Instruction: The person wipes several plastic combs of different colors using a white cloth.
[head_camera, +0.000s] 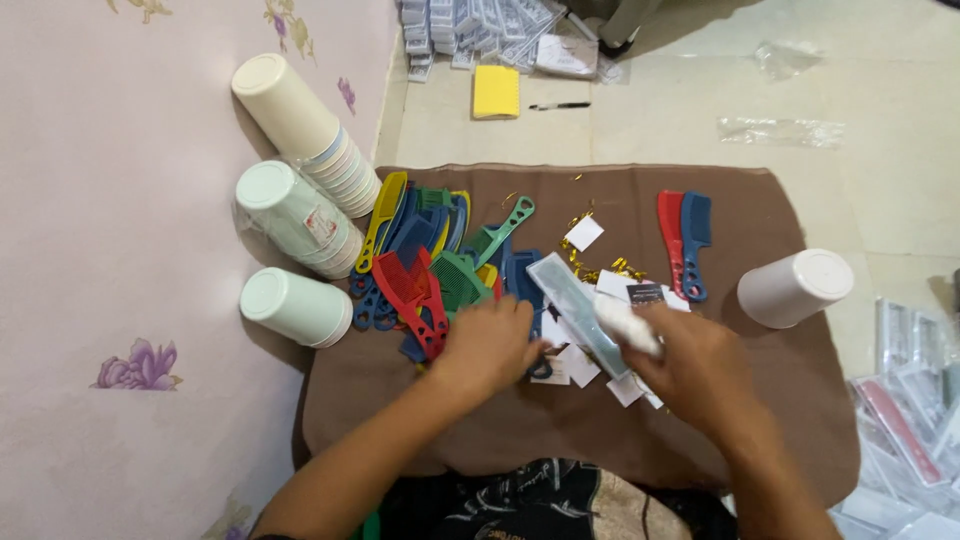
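Observation:
A pile of coloured plastic combs (430, 260) lies on the left part of a brown cloth (560, 420). My left hand (490, 345) rests at the pile's near edge, fingers curled down on the combs and the small white cards (575, 365); what it grips is hidden. My right hand (690, 365) is closed on a white wad (628, 325) and touches a long clear sleeve with a bluish comb inside (575, 300), which lies slanted between my hands. A red comb and a blue comb (684, 240) lie side by side at the cloth's far right.
Three stacks of paper cups (300, 215) lie on their sides left of the cloth, and one white cup (795, 288) lies at the right. A yellow pad (496, 92), a pen (560, 105) and packed sleeves (470, 30) lie beyond. More packed combs (910, 420) lie at right.

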